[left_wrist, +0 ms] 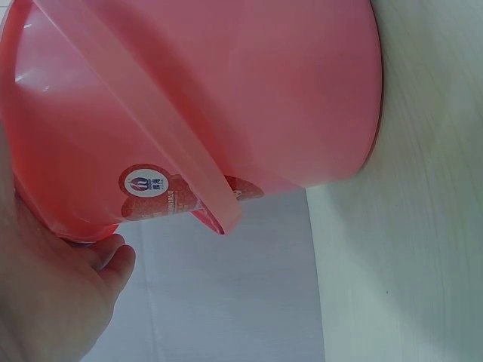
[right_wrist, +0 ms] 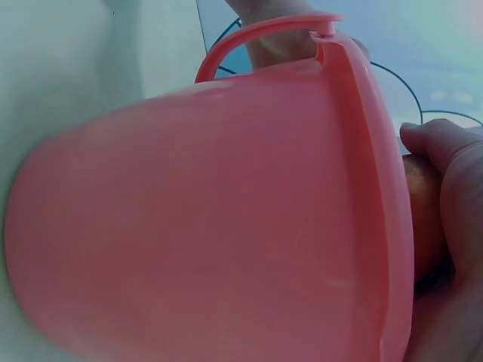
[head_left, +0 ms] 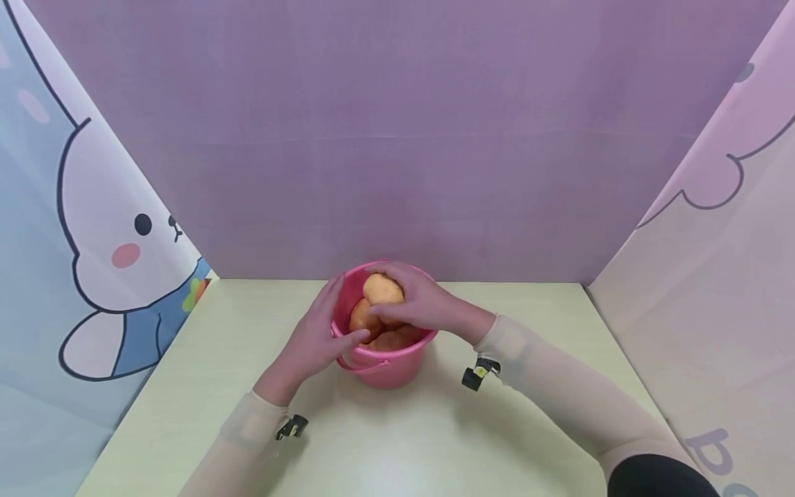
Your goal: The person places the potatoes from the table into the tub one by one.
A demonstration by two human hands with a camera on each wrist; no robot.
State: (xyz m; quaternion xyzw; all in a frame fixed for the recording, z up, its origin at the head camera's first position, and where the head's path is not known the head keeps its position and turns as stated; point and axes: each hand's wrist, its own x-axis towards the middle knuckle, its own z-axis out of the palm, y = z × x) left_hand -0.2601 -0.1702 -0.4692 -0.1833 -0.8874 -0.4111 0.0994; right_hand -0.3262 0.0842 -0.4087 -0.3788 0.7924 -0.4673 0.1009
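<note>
A pink plastic bucket [head_left: 390,374] stands upright on the pale table, holding several potatoes. My left hand [head_left: 312,339] grips its rim at the left, thumb across the front edge and fingers along the side. Reaching in from the right, my right hand [head_left: 424,301] holds a light tan potato [head_left: 382,288] between thumb and fingers, near rim height. Under it lie browner potatoes [head_left: 393,341], partly hidden by the hands and rim. The bucket's handle [left_wrist: 151,105] hangs down its side in the left wrist view, by a printed label [left_wrist: 146,183].
The pale table [head_left: 515,442] ends at a purple backdrop [head_left: 397,152] just behind the bucket. Printed cloth panels flank both sides, the left panel [head_left: 143,276] with a cartoon animal. A small black device [head_left: 481,373] is strapped at each wrist.
</note>
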